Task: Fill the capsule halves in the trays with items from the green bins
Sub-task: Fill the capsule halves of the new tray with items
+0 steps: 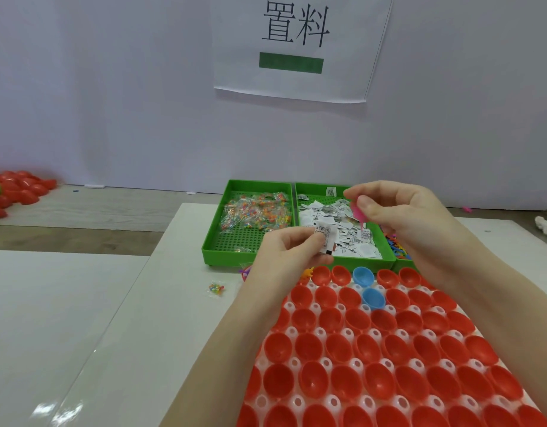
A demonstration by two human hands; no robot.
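- Nearest the lens, the white tray [292, 363] of red capsule halves [309, 379] runs off the bottom edge; two blue halves [372, 298] sit near its far end.
- Far left, a heap of red shells [18, 189], cut off by the frame.
- A small bead packet [216, 288] lies loose on the white table [81, 318].
- Left hand [289, 252] pinches folded paper slips [324, 238].
- Left green bin [250, 223] holds bead packets; the middle bin [315, 188] holds slips.
- Right hand [398, 211] grips a pink tool [357, 212], hiding most of a third bin [403, 265].
- Behind, a pale wall with a paper sign [297, 47].
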